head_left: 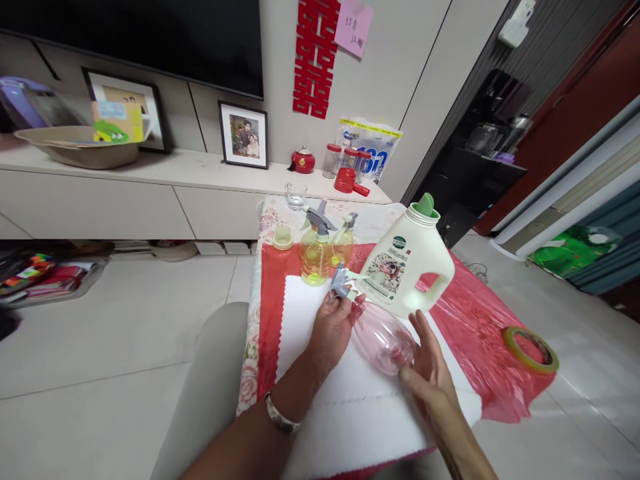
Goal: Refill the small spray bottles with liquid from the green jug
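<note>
A clear pink spray bottle [383, 337] is tilted above the white cloth, its grey trigger head [341, 281] pointing up and away from me. My left hand [334, 327] has its fingers closed around the neck, just below the trigger. At the bottle's rounded base is my right hand [430, 367], fingers and thumb spread; the thumb tip is close to the base, and I cannot tell if it touches. Behind my left hand stand several clear spray bottles with yellow liquid, the nearest yellow spray bottle [316, 260] having a grey trigger. A cream detergent jug [407, 257] stands just beyond the pink bottle.
White cloth [345, 427] lies over a red plastic cover [480, 320]. A roll of tape [530, 349] sits at the right, a capped jar [283, 238] and glass cup [296, 196] at the back left. Behind, a cabinet [210, 180] holds frames, a red teapot [303, 161] and jars.
</note>
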Motion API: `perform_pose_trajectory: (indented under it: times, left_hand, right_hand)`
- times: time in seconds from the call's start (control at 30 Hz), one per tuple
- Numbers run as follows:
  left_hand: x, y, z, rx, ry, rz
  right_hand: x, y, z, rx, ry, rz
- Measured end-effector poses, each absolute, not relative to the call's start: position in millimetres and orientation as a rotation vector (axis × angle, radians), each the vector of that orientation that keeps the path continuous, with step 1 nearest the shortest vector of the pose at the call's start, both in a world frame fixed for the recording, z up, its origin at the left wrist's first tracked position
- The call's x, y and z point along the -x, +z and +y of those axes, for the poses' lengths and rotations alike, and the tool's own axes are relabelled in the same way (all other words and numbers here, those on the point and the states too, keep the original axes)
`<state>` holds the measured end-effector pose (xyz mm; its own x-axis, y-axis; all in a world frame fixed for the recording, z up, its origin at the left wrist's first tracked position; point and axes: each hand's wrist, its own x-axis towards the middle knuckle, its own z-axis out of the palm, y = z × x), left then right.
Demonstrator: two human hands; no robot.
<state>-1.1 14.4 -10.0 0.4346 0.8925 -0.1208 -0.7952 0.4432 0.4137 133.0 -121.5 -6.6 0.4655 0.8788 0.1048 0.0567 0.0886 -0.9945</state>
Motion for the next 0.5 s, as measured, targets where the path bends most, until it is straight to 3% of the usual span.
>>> perform_pose_trajectory:
  times: [0.23, 0.33, 0.5]
  left_hand:
    - [1, -10, 14, -0.297, 1.063, 0.327]
    - [4, -5, 13, -0.311, 0.996, 0.308]
    - [4, -4, 10, -0.345, 0.968, 0.297]
  right_hand:
    - [-125, -28, -129, 1.58, 0.255, -1.277]
    - [-124, -26, -129, 1.527, 0.428, -1.069]
    - [-117, -8, -124, 1.367, 1.043, -0.506]
